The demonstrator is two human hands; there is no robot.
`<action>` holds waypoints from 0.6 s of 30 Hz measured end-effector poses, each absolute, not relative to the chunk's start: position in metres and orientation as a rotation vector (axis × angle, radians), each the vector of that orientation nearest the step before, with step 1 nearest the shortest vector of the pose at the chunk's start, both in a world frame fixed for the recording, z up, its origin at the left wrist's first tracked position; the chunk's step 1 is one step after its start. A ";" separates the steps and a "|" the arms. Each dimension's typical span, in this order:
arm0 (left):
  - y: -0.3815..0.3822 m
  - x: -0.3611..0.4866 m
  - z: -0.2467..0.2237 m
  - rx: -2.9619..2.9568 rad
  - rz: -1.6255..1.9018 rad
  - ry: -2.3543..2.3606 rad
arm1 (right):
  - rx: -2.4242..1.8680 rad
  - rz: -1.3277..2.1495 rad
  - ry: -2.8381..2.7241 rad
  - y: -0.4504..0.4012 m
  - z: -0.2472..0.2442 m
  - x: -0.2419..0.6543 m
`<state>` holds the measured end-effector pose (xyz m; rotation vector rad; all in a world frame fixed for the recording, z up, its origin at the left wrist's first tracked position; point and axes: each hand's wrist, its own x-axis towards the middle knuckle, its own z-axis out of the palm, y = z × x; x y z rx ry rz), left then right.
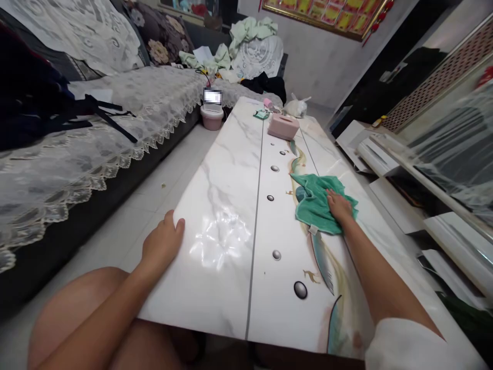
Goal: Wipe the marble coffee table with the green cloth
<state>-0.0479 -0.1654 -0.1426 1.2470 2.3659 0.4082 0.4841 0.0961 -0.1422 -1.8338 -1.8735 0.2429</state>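
Note:
A green cloth (318, 203) lies spread and wrinkled on the long white marble-patterned table (227, 190), with a small white tag at its near edge. My right hand (339, 206) presses down on the cloth's right part, bunching it under the fingers. At the table's left edge, my left hand (164, 239) holds on with the thumb on top; its other fingers curl over the side and are partly hidden. Grey oval spots, small deer figures and a teal-and-gold wavy pattern decorate the tabletop around the cloth.
Farther along the table stand a pink tissue box (284, 126), a small green packet (261, 114) and a white plastic bag (297, 106). A lace-covered sofa (115, 113) runs along the left. A pink bucket (211, 119) sits on the floor. White shelving (400, 205) lines the right.

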 end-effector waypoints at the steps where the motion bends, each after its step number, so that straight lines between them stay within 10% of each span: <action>1: -0.165 -0.046 -0.141 1.238 0.385 2.380 | -1.883 0.221 -1.794 0.097 -0.141 0.474; 18: -0.157 -0.049 -0.142 1.246 0.383 2.375 | -1.220 0.593 -2.466 0.110 -0.137 0.051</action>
